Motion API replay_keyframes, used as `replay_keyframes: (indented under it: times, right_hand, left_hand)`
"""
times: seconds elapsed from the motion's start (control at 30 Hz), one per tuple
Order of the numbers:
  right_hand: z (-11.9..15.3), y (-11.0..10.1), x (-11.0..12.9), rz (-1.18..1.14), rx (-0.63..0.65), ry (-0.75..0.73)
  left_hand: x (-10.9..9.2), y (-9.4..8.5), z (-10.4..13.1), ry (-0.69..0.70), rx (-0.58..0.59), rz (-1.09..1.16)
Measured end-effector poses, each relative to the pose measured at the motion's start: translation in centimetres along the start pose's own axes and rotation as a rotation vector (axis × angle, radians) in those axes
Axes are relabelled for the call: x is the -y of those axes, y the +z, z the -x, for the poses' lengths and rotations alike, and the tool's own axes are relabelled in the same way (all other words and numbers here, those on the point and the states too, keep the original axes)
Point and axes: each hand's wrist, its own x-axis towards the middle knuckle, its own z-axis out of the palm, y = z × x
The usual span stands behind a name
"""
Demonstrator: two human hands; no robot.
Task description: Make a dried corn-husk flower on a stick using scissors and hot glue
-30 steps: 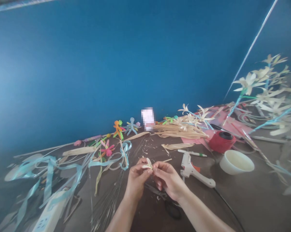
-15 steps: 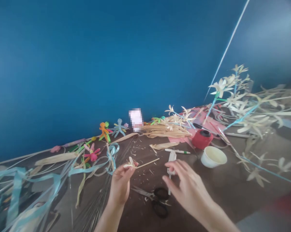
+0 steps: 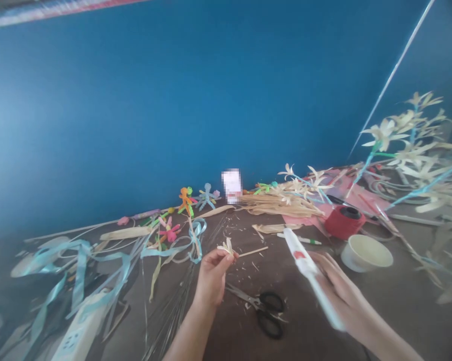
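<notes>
My left hand is closed in a pinch around a small pale flower, made of what looks like dried husk. A thin straw-coloured stick points right from the same fingertips. My right hand is wrapped around a white glue gun with a red mark, raised above the table and tilted with its tip away from me; the far-side fingers are partly hidden. Between my forearms, black-handled scissors lie partly spread on the brown table.
Right of my hands stand a cream bowl and a red roll. Dried husks and pale flower sprays lie behind. Leftward are blue ribbons, thin wires and a power strip. A blue wall rises behind the table.
My right hand has picked the glue gun up off the table and raised it. My left hand still pinches the flower. The view has swung left, shifting everything rightward.
</notes>
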Motion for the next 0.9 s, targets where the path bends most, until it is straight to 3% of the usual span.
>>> replay_keyframes:
  times: [0.1, 0.2, 0.4, 0.63, 0.9]
  right_hand:
    - [1.3, 0.1, 2.8, -0.398, 0.058, 0.103]
    - [2.0, 1.2, 5.1, -0.562, 0.128, 0.142]
    - [1.9, 2.4, 6.5, -0.567, 0.321, 0.139]
    - [2.3, 2.7, 5.5, -0.58, 0.351, 0.136]
    - [1.7, 1.6, 6.8, -0.529, 0.387, 0.108]
  left_hand:
    - [0.0, 0.0, 0.1, -0.031, 0.029, -0.01]
    - [-0.1, 0.2, 0.3, -0.041, 0.047, -0.012]
    - [-0.2, 0.2, 0.4, -0.028, 0.054, -0.001]
    - [-0.2, 0.1, 0.4, -0.037, 0.083, 0.04]
    - [0.1, -0.1, 0.3, -0.036, 0.07, 0.067]
